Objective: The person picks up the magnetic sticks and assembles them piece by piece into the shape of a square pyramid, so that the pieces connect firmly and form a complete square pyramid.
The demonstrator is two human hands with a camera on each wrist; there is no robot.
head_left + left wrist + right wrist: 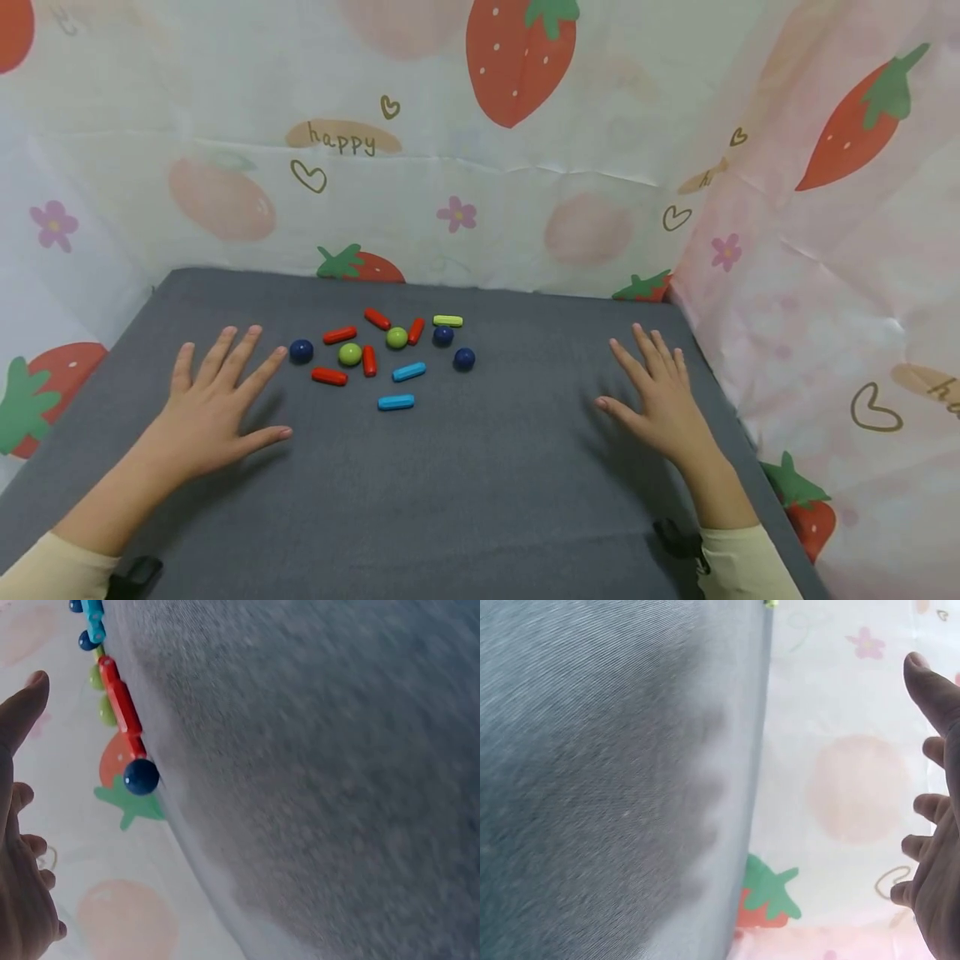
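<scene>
My left hand (206, 417) hovers palm down over the left of the table, fingers spread, holding nothing. Its index fingertip is close beside a dark blue ball (302, 351). Over the right side floats my right hand (663, 408), also spread and holding nothing, well apart from the small pieces. Between the hands lie several red sticks (330, 377), two light blue sticks (396, 402), a yellow-green stick (447, 321), two green balls (349, 354) and more dark blue balls (464, 359). In the left wrist view, a dark blue ball (141, 777) is nearest the hand.
A grey cloth covers the table (487, 492). Behind it hangs a strawberry-print curtain (517, 217), which continues along both sides. Dark straps (678, 542) sit at the wrists by the pale sleeves.
</scene>
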